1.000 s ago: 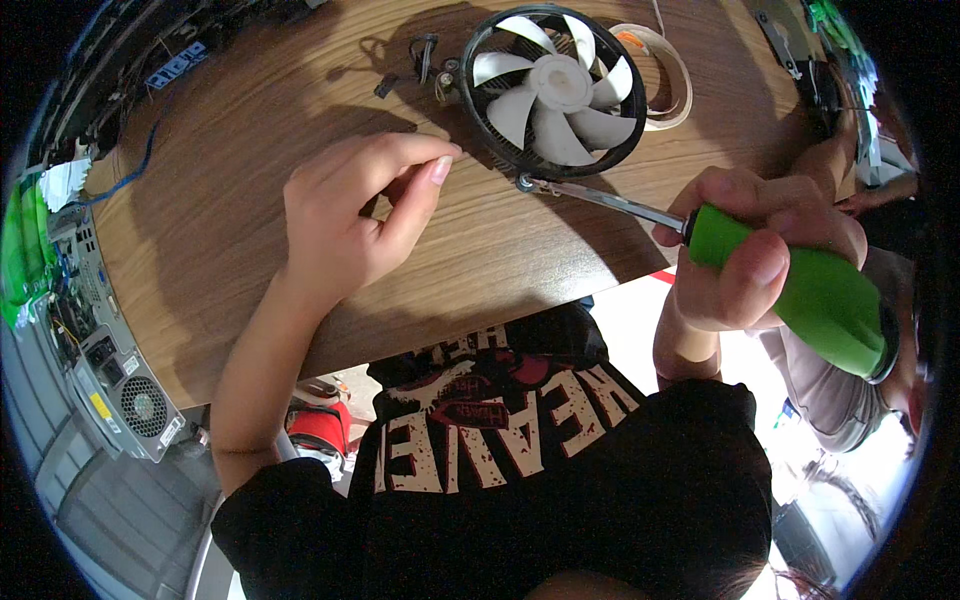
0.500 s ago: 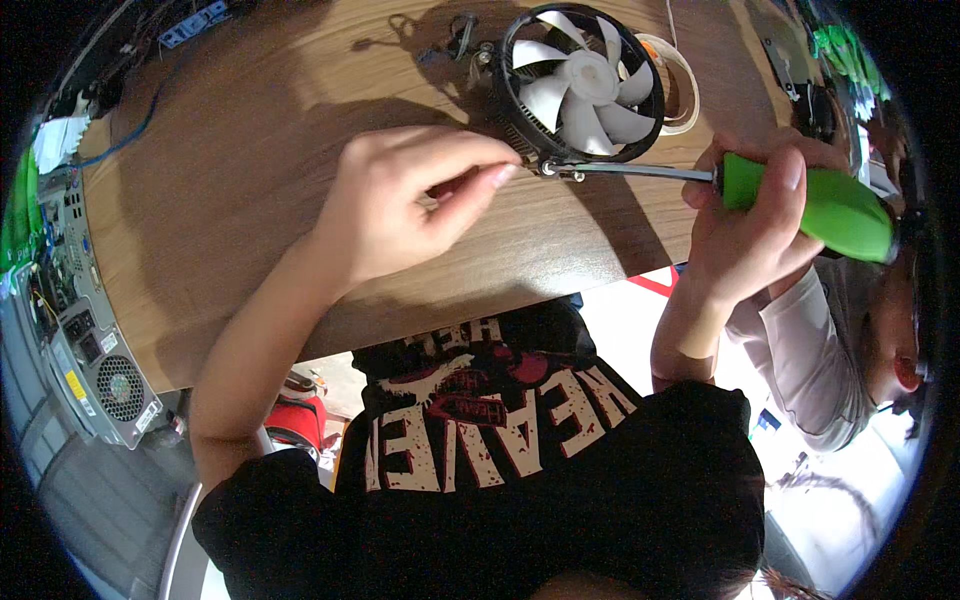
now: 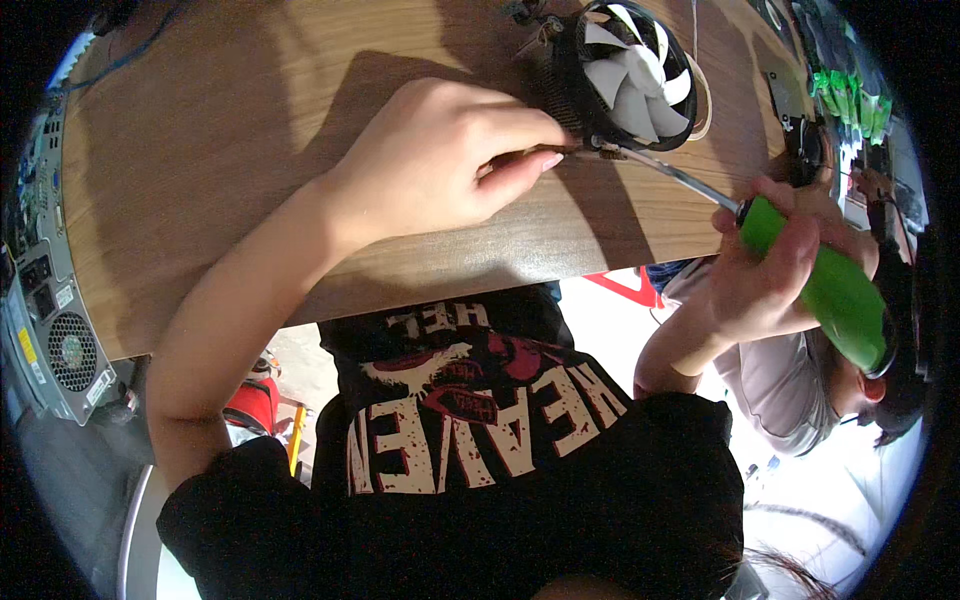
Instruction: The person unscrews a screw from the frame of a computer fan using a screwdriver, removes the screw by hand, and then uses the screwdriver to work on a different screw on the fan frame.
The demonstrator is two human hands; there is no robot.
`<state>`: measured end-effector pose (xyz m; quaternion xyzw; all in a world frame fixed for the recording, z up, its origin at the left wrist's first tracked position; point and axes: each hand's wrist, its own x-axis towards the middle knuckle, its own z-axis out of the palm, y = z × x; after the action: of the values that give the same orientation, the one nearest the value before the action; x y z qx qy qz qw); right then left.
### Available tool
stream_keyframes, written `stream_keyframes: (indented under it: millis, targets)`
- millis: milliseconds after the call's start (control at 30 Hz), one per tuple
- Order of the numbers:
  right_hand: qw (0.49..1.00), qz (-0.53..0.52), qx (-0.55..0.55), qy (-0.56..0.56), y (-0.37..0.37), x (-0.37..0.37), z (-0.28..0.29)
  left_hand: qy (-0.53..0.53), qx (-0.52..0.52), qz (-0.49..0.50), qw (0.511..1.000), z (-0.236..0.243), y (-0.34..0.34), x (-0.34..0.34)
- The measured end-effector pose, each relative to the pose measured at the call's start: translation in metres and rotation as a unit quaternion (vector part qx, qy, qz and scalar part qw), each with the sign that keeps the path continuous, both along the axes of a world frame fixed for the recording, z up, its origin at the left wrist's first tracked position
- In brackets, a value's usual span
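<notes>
A CPU cooler with a black ring and white fan blades [image 3: 640, 75] stands on the wooden table at the far side, its dark fins showing on the left. My left hand [image 3: 430, 165] is closed in a pinch against the cooler's near lower corner; whatever lies between thumb and forefinger is hidden. In my right hand [image 3: 765, 270] is a screwdriver with a thick green handle [image 3: 848, 305]. Its metal shaft slants up and left, and the tip meets a small metal fitting [image 3: 603, 146] at that same corner, close beside my left fingertips.
Behind the cooler lies a pale roll of tape [image 3: 702, 100], partly hidden. A computer case [image 3: 70, 350] stands past the table's left edge. Another person in a light sleeve [image 3: 780, 395] is close on the right, and green-wrapped items [image 3: 850, 105] lie at the far right.
The screwdriver has tilted, its handle now lower and its shaft steeper across the picture. My left fingertips have come closer to the cooler's corner. The whole view has shifted somewhat.
</notes>
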<state>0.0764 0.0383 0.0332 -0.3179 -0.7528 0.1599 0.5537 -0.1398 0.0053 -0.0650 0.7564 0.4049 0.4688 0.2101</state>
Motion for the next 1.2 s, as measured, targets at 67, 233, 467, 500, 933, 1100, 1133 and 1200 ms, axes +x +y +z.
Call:
stream_keyframes:
  millis: [67, 233, 467, 500, 933, 1100, 1133, 1200]
  targets:
    - [0.999, -0.013, 0.013, -0.028, 0.007, -0.006, 0.010, 0.003, -0.014, -0.003, 1.000, 0.001, 0.001, 0.001]
    - [0.992, -0.084, -0.087, -0.047, 0.019, -0.012, 0.026, -0.004, -0.043, 0.019, 0.999, 0.006, 0.005, 0.012]
    - [0.969, -0.084, -0.191, 0.135, 0.017, 0.003, 0.011, -0.004, -0.026, 0.076, 0.997, 0.007, 0.008, 0.031]
    - [0.963, -0.088, -0.192, 0.170, 0.017, 0.004, 0.005, -0.008, -0.030, 0.081, 0.996, 0.007, 0.008, 0.032]
    - [0.999, -0.003, -0.011, -0.046, -0.007, 0.021, 0.002, -0.045, -0.029, 0.077, 0.996, 0.007, 0.003, 0.026]
    - [0.995, -0.039, -0.005, -0.090, 0.004, 0.008, 0.014, -0.057, -0.019, 0.082, 0.995, 0.008, 0.000, 0.021]
    - [0.997, -0.023, -0.006, -0.079, 0.008, 0.005, 0.017, -0.063, -0.017, 0.077, 0.995, 0.008, 0.000, 0.021]
    - [0.999, -0.022, 0.014, -0.041, 0.015, -0.005, 0.017, -0.058, -0.021, 0.077, 0.995, 0.008, -0.001, 0.020]
